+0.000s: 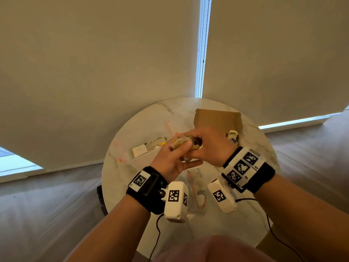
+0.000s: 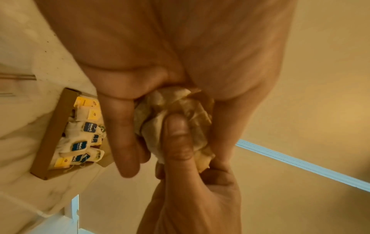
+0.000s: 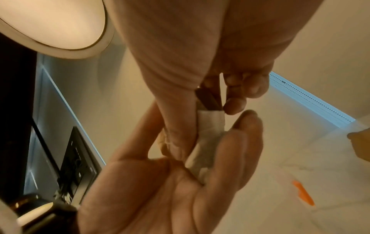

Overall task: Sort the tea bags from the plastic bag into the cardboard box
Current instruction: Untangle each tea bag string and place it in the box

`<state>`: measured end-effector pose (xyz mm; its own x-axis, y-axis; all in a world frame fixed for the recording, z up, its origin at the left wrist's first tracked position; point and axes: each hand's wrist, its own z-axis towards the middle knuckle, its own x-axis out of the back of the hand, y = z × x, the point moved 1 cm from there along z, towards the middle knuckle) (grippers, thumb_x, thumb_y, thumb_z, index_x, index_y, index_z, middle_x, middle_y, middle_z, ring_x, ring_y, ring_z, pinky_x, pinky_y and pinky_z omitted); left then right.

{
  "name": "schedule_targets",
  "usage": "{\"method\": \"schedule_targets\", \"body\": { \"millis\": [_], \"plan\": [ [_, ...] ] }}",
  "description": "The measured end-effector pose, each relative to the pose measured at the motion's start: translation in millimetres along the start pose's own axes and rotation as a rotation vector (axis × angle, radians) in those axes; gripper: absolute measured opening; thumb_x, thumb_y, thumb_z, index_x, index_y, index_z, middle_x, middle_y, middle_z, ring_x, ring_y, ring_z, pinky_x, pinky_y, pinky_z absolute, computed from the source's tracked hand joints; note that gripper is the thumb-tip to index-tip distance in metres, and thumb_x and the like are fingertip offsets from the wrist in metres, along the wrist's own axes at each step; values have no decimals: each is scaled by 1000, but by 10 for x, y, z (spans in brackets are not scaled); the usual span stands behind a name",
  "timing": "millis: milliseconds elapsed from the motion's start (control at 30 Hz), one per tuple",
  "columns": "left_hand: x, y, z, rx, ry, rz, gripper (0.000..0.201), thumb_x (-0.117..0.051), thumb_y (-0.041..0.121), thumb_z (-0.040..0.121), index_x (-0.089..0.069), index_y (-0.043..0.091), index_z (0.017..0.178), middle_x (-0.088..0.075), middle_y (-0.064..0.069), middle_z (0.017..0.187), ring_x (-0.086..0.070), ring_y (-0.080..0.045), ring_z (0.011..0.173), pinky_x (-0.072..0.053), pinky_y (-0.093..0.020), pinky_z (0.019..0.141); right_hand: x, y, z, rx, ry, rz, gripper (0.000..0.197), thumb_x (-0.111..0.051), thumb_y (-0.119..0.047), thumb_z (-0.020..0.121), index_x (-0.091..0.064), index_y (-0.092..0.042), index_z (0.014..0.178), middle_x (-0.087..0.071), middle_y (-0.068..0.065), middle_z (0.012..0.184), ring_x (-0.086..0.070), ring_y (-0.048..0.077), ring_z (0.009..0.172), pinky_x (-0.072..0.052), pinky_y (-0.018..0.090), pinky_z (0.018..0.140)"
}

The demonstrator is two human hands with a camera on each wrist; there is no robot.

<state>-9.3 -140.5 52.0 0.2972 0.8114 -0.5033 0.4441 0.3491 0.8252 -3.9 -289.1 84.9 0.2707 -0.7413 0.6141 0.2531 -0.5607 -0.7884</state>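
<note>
Above a round marble desk point(image 1: 132, 129), a person's left hand point(image 1: 170, 159) and right hand point(image 1: 211, 146) meet around a small clump of tea bags point(image 1: 186, 143), held up off the surface, probably so that tangled bags can be teased apart before they are filed. The left thumb and fingers curl around the bundle; the right thumb point(image 2: 176, 139) presses into its paper, the fingers pinching from the other side. The left wrist view shows the crumpled bundle point(image 2: 176, 114) wedged between both hands. The cardboard box point(image 1: 217, 120) lies open on the far side of the desk, just beyond the right hand, within easy reach; inside it, bags with yellow and dark blue tags point(image 2: 84, 136) sit in neat rows. The clear plastic bag point(image 1: 147, 150) lies flat on the desk under the left hand, a few items seemingly left inside.
</note>
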Motion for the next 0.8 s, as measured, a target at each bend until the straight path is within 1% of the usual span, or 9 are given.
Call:
{"method": "schedule_targets", "body": {
  "millis": [67, 133, 200, 300, 400, 500, 567, 700, 800],
  "plan": [
    [1, -17, -11, -5, 65, 10, 34, -67, 23, 86, -63, 14, 118, -69, -11, 102, -70, -25, 89, -60, -44, 75, -21, 17, 6, -6, 15, -54, 40, -77, -36, 70, -68, -28, 108, -70, -8, 90, -65, 10, 83, -54, 40, 77],
    [9, -15, -10, -11, 133, 2, 38, -66, 26, 84, -63, 15, 120, -70, -9, 99, -71, -22, 84, -59, -37, 66, -24, 6, 1, -28, 67, -110, 45, -82, -38, 67, -64, -22, 106, -66, -3, 92, -60, 14, 82, -51, 43, 76],
    [29, -12, -5, -18, 195, -22, 45, -65, 27, 85, -60, 11, 126, -69, -10, 100, -71, -20, 82, -58, -34, 62, -17, -16, -19, -52, 134, -101, 52, -85, -37, 66, -61, -22, 110, -62, -3, 96, -55, 9, 78, -52, 36, 75],
    [55, -8, -7, -16, 253, -59, 48, -66, 28, 88, -56, 8, 131, -68, -12, 104, -69, -19, 81, -58, -33, 60, 1, -27, -68, -94, 212, 37, 55, -86, -23, 67, -58, -23, 115, -60, -5, 94, -55, 6, 65, -52, 24, 66],
    [63, 4, -20, 1, 269, -72, 39, -65, 26, 89, -60, 6, 123, -68, -13, 104, -69, -21, 85, -60, -36, 61, -9, 17, -127, -123, 267, 152, 48, -84, -14, 69, -60, -22, 110, -63, -6, 92, -65, 9, 67, -56, 22, 64],
    [40, -3, -44, 26, 222, -65, 36, -65, 27, 86, -63, 6, 115, -69, -14, 103, -69, -25, 90, -62, -41, 67, -44, 44, -177, -138, 285, 127, 39, -84, -15, 71, -62, -21, 103, -67, -9, 91, -67, 5, 74, -56, 19, 68],
    [19, 5, -71, 37, 188, -90, 29, -61, 20, 91, -62, 8, 116, -68, -15, 104, -69, -28, 92, -62, -45, 72, -65, 53, -204, -134, 285, 73, 33, -83, -19, 72, -64, -22, 99, -69, -11, 89, -65, 1, 76, -54, 16, 69],
    [-4, 10, -111, 34, 147, -118, 34, -57, 11, 93, -57, 9, 127, -69, -19, 111, -69, -29, 99, -59, -48, 83, -98, 49, -239, -72, 310, -127, 22, -80, -24, 74, -70, -25, 94, -67, -11, 88, -58, 6, 82, -50, 29, 76],
    [-20, -13, -112, 37, 158, -117, 26, -52, 11, 98, -59, 7, 122, -69, -19, 111, -70, -27, 96, -60, -44, 80, -100, 34, -261, -13, 375, -198, 25, -79, -22, 74, -65, -22, 95, -55, -7, 98, -50, 11, 87, -39, 18, 74]
  ]
}}
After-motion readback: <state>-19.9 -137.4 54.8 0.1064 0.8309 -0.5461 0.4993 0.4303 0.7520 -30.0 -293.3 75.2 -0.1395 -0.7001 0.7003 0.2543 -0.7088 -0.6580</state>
